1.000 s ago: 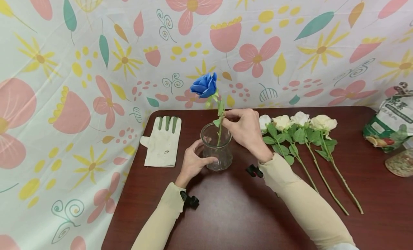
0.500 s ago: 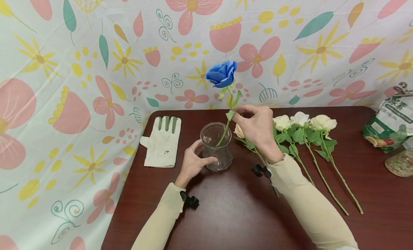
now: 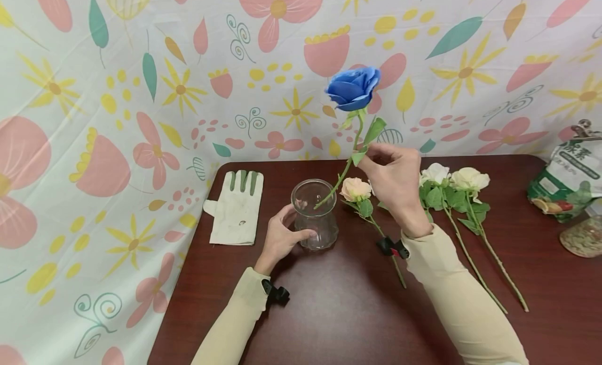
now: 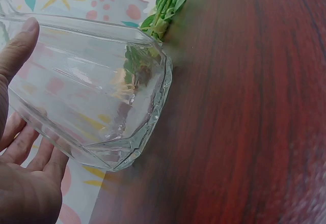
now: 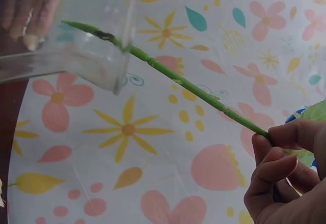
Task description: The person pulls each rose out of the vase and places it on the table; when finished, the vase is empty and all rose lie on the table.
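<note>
A blue rose [image 3: 354, 89] on a green stem leans to the right above a clear glass vase [image 3: 316, 234]. My right hand [image 3: 392, 179] pinches the stem between thumb and fingertips, just by its leaves. In the right wrist view the lower stem [image 5: 178, 80] passes through the vase's mouth, its cut tip just inside. My left hand [image 3: 284, 231] grips the vase from the left, thumb across the near side. The left wrist view shows the thumb on one side of the glass and the other fingers on the far side. Nothing else shows inside the vase.
A white glove [image 3: 237, 213] lies at the left. Right of the vase are a peach rose [image 3: 356, 190] and cream roses [image 3: 469, 179], partly behind my right hand. A green-white bag [image 3: 569, 177] and a glass jar [image 3: 583, 238] stand at the far right.
My right hand has moved right and up with the blue rose, drawing its stem further out of the vase and tilting it. The left hand and the vase have stayed in place.
</note>
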A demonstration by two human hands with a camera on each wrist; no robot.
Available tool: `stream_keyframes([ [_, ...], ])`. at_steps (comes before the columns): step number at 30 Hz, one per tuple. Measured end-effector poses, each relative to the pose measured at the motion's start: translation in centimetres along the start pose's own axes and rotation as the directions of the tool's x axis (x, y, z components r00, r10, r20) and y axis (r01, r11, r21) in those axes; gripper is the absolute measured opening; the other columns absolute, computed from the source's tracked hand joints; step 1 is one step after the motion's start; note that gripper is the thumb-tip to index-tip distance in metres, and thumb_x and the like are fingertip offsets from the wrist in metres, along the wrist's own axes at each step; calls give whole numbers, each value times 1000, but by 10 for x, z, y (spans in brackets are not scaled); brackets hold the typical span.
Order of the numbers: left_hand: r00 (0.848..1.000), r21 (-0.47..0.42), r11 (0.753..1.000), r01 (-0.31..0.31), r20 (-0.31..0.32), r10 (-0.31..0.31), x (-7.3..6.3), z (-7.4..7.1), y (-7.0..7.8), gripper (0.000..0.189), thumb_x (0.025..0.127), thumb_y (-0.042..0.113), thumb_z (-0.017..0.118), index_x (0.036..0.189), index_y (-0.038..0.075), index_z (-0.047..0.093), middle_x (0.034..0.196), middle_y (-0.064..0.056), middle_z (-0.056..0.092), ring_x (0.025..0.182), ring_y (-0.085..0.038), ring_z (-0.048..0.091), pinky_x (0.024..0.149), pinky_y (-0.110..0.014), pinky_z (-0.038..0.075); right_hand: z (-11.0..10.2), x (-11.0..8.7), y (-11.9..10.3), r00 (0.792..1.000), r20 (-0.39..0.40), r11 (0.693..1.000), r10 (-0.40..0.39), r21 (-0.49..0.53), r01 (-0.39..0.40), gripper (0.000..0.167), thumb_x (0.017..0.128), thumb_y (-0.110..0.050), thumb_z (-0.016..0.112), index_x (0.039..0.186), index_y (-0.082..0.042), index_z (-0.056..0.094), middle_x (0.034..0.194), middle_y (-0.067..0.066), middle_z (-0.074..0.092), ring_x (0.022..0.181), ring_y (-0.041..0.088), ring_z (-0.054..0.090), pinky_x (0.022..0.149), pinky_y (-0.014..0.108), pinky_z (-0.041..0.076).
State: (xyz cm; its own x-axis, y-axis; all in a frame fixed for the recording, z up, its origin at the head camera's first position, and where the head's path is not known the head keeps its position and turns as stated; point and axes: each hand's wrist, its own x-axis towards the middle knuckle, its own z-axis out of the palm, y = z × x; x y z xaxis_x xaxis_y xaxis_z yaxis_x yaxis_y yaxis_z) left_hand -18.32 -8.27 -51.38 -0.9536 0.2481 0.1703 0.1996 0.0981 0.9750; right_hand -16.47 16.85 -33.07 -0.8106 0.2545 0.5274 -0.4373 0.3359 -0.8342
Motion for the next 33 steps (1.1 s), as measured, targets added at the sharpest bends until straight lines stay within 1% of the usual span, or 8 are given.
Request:
stream_keyframes([
  [7,1000,-10,1000,1,-3,-1,-2,0,0,80,74,29,104,144,14,69,142,-13,74,135,-35,71,122,-55,53,-14,2,-9,998,-57,998,24,66,-21,27,93,2,73,66,3,68,56,-12,56,56,8,45,53,24,34],
  [10,1000,-13,1000,0,0,0,-2,1,-1,81,73,30,104,144,13,69,142,-13,74,135,-35,70,122,-55,53,-21,3,-12,996,-87,996,16,89,-8,21,93,0,77,73,-1,78,60,-14,64,55,7,46,51,24,33],
  [14,1000,-14,1000,-6,2,6,-2,1,-2,82,73,31,104,145,13,69,143,-13,74,135,-34,71,122,-51,54,-32,4,-15,992,-128,989,21,145,-2,6,94,-3,82,94,-5,88,69,-11,76,53,6,52,50,22,38],
  [19,1000,-1,1000,-16,-2,16,-1,0,-1,81,74,31,104,144,12,69,142,-13,74,133,-32,72,121,-44,56,-46,6,-16,986,-168,968,6,248,36,8,92,1,81,98,0,87,76,-6,81,64,6,64,59,20,45],
  [22,1000,6,1000,-22,-3,22,0,0,-1,82,74,34,104,144,12,69,141,-14,74,133,-33,72,120,-41,56,-57,7,-12,980,-197,955,14,294,45,9,90,4,82,98,5,86,74,-5,80,65,5,62,59,19,41],
  [25,1000,5,1000,-25,-3,25,0,0,-1,85,73,39,104,144,10,68,141,-14,74,133,-33,72,119,-37,57,-69,6,-7,969,-237,957,73,290,-1,9,88,5,84,96,5,86,70,-6,78,62,5,60,58,18,42],
  [27,1000,6,1000,-24,-2,24,0,0,-1,86,72,41,104,144,10,68,141,-15,74,132,-33,72,118,-33,57,-78,4,-2,958,-271,975,100,218,-40,2,88,3,84,87,4,85,60,-8,69,55,5,52,56,19,38],
  [33,1000,-7,1000,-16,-1,16,-1,1,-2,86,73,38,104,145,10,67,142,-15,73,134,-33,71,118,-31,56,-104,-4,19,918,-326,973,226,120,-197,27,90,-3,85,67,3,72,48,-7,50,49,12,31,55,24,32],
])
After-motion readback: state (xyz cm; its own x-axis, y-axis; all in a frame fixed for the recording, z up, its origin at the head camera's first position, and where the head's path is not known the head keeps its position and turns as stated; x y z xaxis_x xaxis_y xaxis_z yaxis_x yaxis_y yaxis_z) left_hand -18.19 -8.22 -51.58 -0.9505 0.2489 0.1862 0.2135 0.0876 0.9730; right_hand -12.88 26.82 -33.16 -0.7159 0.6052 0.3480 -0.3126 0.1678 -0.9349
